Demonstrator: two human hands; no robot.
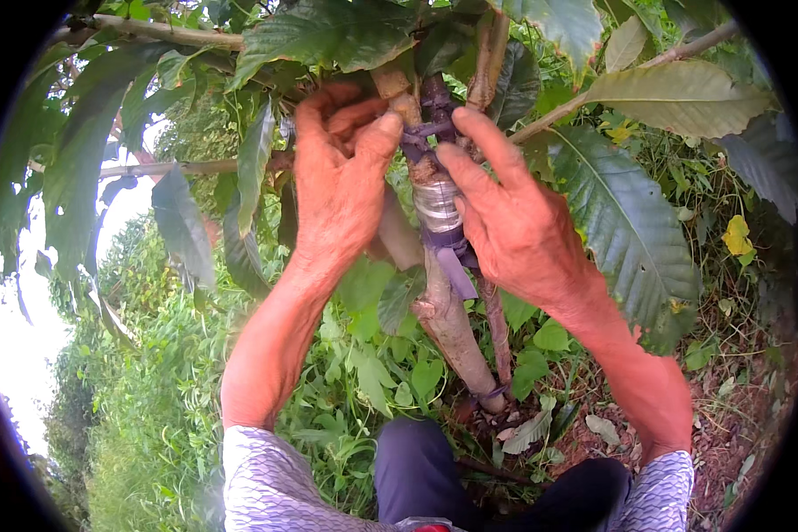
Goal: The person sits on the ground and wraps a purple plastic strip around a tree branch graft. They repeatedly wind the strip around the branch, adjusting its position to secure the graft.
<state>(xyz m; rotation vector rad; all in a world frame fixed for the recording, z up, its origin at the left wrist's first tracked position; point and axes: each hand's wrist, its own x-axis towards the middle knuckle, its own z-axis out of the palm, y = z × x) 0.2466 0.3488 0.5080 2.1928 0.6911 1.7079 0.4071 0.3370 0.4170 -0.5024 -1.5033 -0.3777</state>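
Note:
Just ahead stands a young tree trunk [445,312], with a thinner stem [495,326] close beside it. Clear plastic film [437,205] is wrapped round the trunk. Below the film, a purple strip [457,271] binds the trunk and its end hangs loose. Higher up, another purple tie [427,133] crosses between trunk and stem. My left hand [342,179] is left of this upper tie, fingers curled and thumb tip near it; its grasp is hidden. To the right, my right hand [525,226] has its fingertips at the tie, and whether they pinch it is unclear.
Large green leaves [625,219] hang on the right, and more leaves droop at left. A side branch [199,167] reaches left, another branch [552,120] rises right. Weeds [173,399] cover the ground. My knee [419,465] is near the trunk's base.

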